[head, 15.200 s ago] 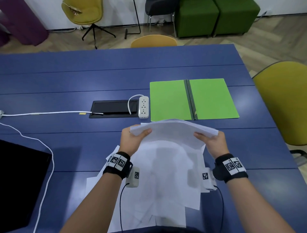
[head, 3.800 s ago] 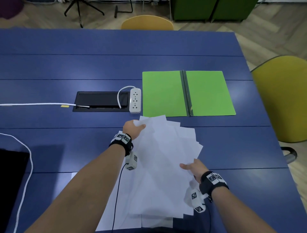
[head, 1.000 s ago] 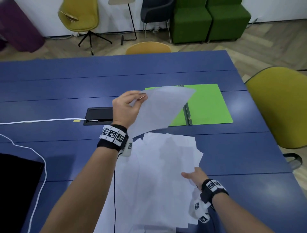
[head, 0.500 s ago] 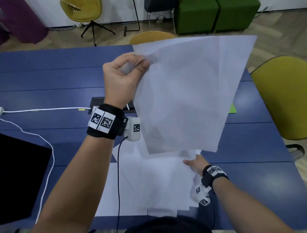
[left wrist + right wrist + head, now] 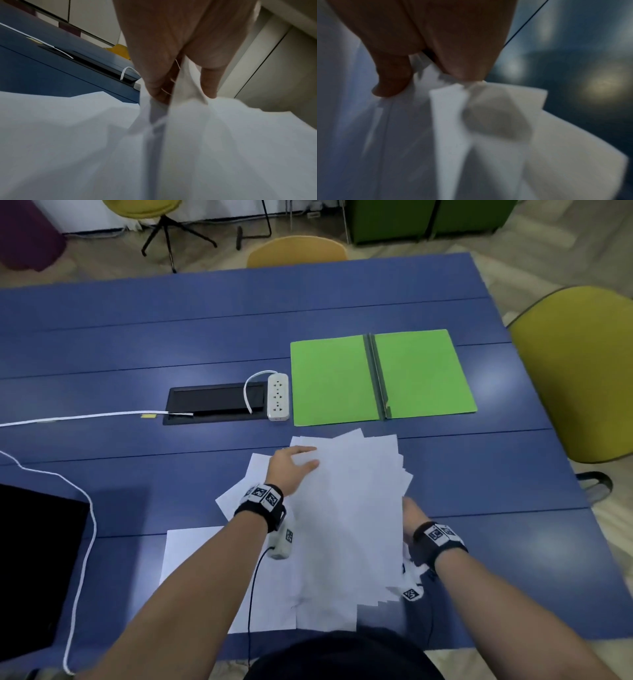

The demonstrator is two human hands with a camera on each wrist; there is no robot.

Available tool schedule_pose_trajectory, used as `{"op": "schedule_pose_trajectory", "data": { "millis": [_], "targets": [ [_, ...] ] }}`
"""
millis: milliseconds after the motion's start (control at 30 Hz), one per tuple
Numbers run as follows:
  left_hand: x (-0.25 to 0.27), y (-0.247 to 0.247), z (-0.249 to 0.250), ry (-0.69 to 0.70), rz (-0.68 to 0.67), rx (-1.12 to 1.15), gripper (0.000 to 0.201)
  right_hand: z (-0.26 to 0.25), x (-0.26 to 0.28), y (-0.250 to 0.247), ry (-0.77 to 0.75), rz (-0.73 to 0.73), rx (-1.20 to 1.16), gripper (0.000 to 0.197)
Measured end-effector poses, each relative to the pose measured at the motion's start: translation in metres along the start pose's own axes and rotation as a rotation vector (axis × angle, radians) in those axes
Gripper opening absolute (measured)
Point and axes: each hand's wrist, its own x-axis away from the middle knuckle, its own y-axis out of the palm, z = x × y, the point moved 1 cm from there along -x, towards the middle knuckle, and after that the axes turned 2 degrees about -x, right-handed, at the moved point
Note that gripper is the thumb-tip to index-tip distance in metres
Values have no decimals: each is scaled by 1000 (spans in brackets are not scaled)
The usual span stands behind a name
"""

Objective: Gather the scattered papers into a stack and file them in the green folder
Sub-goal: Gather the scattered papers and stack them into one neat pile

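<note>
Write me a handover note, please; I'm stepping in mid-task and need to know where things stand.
Left hand: grips the far left corner of the paper pile, thumb on top.
Right hand: pinches the pile's right edge.
The pile is fanned and uneven on the blue table; loose sheets still lie beside and under the left arm.
Green folder: open flat beyond the pile, nothing in it.
Done: most sheets gathered.
Left: collect strays, square the edges, file in folder.

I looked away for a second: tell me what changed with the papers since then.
The left hand brought the raised sheet down onto the pile of papers and still pinches its far corner. The right hand stayed on the pile's right edge. The green folder remains open and empty.
</note>
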Motion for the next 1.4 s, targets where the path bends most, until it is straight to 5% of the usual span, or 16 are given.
{"op": "schedule_pose_trajectory", "data": {
  "millis": [100, 233, 333, 467, 533, 633, 700, 733, 867, 1000, 1100, 1233, 1400],
  "targets": [
    [-8, 1, 0, 50, 2, -25, 36, -14, -5, -3, 9, -23, -122, 11],
    [-19, 5, 0, 44, 168, -76, 49, -23, -29, -8, 54, 7, -73, 11],
    [-21, 5, 0, -74, 339, -67, 88, -21, -43, -8, 91, 47, -32, 18],
    [-22, 4, -9, -244, 323, 163, 127, -28, -33, -3, 109, 54, -132, 31],
    [-22, 1, -13, -302, 222, 153, 105, -26, -29, 0, 77, 15, -187, 8],
    [-20, 0, -16, -269, 27, 219, 50, -19, -38, -2, 97, -28, -290, 36],
    [-19, -3, -13, -242, -7, 290, 39, -30, -36, -1, 51, -49, -341, 33],
    [-18, -4, -9, -222, -1, 312, 36, -41, -30, 0, 18, -72, -405, 31],
    [-20, -13, 11, -121, 98, 324, 30, -78, -14, -5, -50, -213, -632, 71],
    [-23, -24, 40, 40, 202, 381, 41, -116, -3, -5, -307, -2, -124, 40],
    [-14, -35, 74, 166, 265, 493, 39, -146, 5, -2, -472, 167, -150, 13],
    [2, -48, 97, 304, 320, 596, 23, -159, 5, -2, -584, 229, -271, 32],
    [7, -44, 72, 241, 251, 550, 21, -149, 4, -6, -622, 90, -202, 32]
  ]
}}
